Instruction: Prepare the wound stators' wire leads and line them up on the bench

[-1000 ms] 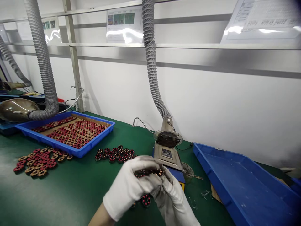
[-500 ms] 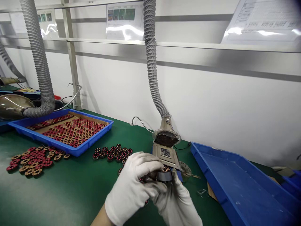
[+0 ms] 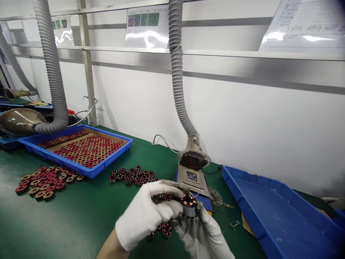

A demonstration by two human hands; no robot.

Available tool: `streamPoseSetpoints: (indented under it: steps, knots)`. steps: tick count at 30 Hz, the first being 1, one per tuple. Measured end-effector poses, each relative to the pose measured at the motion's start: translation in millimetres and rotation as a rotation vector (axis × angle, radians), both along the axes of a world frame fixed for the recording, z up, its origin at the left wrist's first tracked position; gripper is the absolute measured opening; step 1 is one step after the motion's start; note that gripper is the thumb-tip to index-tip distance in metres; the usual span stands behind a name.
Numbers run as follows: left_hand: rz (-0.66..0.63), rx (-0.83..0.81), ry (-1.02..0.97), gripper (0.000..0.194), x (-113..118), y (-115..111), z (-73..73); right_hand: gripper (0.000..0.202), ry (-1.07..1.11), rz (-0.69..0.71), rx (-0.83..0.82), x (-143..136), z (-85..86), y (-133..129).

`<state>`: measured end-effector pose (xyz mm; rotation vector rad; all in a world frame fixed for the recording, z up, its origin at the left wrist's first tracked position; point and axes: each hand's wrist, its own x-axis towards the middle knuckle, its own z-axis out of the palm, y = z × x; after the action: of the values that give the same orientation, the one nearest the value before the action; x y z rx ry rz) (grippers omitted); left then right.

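Note:
In front of me is a round motor part (image 3: 189, 208) with a smooth grey metal rim and copper-coloured spots on its dark top. My left hand (image 3: 148, 207), in a white glove, curls over from the left with its fingertips and thumb closed at the part's left side. My right hand (image 3: 202, 230), gloved too, grips the part from below and the right. The dark-stained glove fingers partly hide it. Beneath my left hand lie several black round parts with pink spots (image 3: 167, 229), partly covered by the glove.
More black-and-pink parts (image 3: 132, 175) stand behind my left hand. A blue tray (image 3: 93, 172) of red and tan pieces is at left, beside loose pieces (image 3: 40, 183). A metal hot plate (image 3: 192, 180) sits under an extraction hood (image 3: 193, 158); a blue tray (image 3: 283, 216) lies right.
The motor part has tilted, so more of its copper-spotted top shows. My left hand has shifted slightly left and its fingers have moved. The camera view has turned a little left.

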<state>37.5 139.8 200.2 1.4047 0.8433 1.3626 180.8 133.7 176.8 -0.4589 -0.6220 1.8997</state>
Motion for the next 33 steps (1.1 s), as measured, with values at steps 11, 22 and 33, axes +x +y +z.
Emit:
streamPoseSetpoints:
  steps: [11, 22, 33]
  knots:
    - [0.218, 0.202, -0.286, 0.021, -9, -3, -10.2, 0.039, -0.139, -0.044, 0.124, 4, -2.7, -1]
    - [0.231, 0.436, 0.094, 0.017, 3, -16, -2.4, 0.043, -0.262, -0.364, 0.213, -1, -9.4, 13]
    - [-0.169, -0.085, -0.243, 0.034, 21, 1, -7.8, 0.052, -0.801, -1.198, 1.073, -21, -28.3, 3]
